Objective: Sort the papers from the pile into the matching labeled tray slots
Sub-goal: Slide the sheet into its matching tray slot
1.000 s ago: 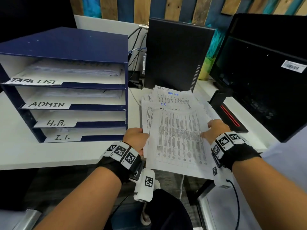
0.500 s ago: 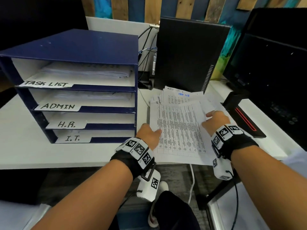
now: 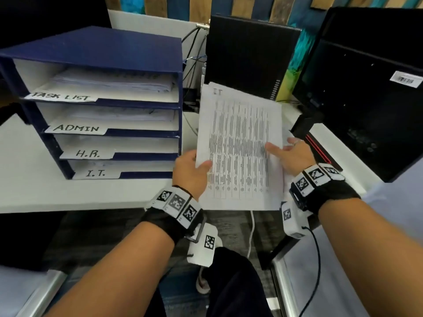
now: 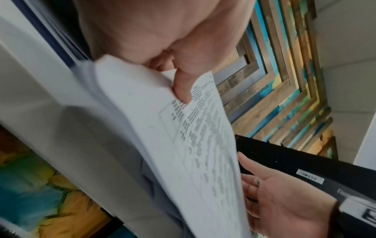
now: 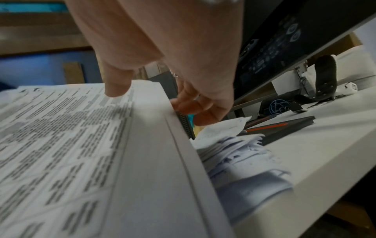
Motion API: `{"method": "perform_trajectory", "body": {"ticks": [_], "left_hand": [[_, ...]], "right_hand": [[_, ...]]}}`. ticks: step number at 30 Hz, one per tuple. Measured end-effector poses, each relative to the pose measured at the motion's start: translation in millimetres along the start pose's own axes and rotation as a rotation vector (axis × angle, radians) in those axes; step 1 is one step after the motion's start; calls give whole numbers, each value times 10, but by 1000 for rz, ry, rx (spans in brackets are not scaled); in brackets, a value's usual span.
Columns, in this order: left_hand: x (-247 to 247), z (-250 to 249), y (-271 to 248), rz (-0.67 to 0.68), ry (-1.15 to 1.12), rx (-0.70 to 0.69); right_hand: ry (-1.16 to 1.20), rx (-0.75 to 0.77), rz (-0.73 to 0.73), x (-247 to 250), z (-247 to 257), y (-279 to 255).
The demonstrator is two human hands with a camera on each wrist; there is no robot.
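Note:
A sheaf of printed papers [image 3: 238,145] with "I.T." handwritten at the top is lifted off the desk and tilted up, just right of the blue tray rack [image 3: 91,49]. My left hand [image 3: 201,167] pinches its left edge, thumb on top [image 4: 181,90]. My right hand [image 3: 288,152] holds the right edge, thumb on the print [image 5: 116,87] and fingers curled behind. The rack's slots read TASK LIST, ADMIN, H.R. and, at the bottom, I.T. [image 3: 96,173]. The rest of the pile [image 5: 234,149] lies on the desk under the raised sheets, mostly hidden in the head view.
A black computer tower [image 3: 249,56] stands behind the papers and a dark monitor [image 3: 366,88] at the right, its base [image 3: 318,149] close to my right hand. Cables [image 3: 192,53] hang between rack and tower. The white desk's front edge [image 3: 68,200] runs below the rack.
The I.T. sheets have come up off the pile and tilted upright, shifting a little left toward the rack. Both hands have kept hold of the sheets' side edges.

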State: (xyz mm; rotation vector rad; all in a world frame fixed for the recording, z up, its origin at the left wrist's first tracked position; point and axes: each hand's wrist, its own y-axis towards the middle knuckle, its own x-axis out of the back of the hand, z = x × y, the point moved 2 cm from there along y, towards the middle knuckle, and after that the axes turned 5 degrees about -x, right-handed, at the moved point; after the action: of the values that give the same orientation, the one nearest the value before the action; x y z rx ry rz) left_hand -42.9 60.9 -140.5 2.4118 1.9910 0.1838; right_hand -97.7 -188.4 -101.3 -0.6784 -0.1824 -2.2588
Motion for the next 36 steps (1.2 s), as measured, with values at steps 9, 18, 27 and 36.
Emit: {"method": "perform_trajectory", "body": {"ticks": [9,18,27,36], "left_hand": [[420,12,-375,194,-112,44],[1215,163,-589,43,180,59],[2116,440,-885,9,376,367],[2535,317,-691,-50,486,407]], "right_hand": [[426,149,182,-13,-86,-560],[461,87,416,-718,-72,-1336],[322,-45,643,-1600,-92,-1814],[216,-159,790,-1820,-79,-1966]]}}
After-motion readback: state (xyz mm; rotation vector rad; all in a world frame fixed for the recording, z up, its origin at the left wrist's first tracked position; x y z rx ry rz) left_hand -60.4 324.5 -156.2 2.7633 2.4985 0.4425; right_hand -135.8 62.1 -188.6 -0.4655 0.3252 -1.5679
